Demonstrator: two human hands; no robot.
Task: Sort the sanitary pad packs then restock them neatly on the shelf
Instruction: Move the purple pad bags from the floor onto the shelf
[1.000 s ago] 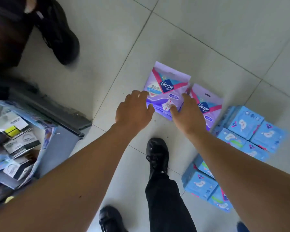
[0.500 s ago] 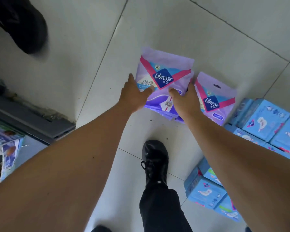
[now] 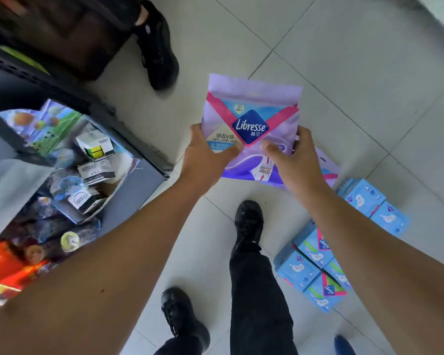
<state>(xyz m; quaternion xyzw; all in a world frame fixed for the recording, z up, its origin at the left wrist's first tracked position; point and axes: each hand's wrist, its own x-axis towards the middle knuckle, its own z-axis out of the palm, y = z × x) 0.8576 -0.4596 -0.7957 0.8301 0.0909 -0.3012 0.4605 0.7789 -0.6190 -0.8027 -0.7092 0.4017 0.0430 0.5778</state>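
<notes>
Purple Libresse pack (image 3: pixel 251 129) now lifted clear of the floor (image 3: pixel 344 73), centre frame; left hand (image 3: pixel 205 160) and right hand (image 3: pixel 290 162) each grip a lower corner, thumbs on the glossy, soft film. Early stage, I judge: another purple pack (image 3: pixel 328 170) and boxy blue packs (image 3: pixel 315 267) lie lower right, shelf (image 3: pixel 136 152) at left unstocked.

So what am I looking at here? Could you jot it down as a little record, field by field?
held item: purple Libresse pack, lifted off the floor
left hand: grips the pack's lower left edge
right hand: grips its lower right edge
on the floor: another purple pack behind the right hand; blue packs to the right
shelf: at left, holding mixed goods
</notes>
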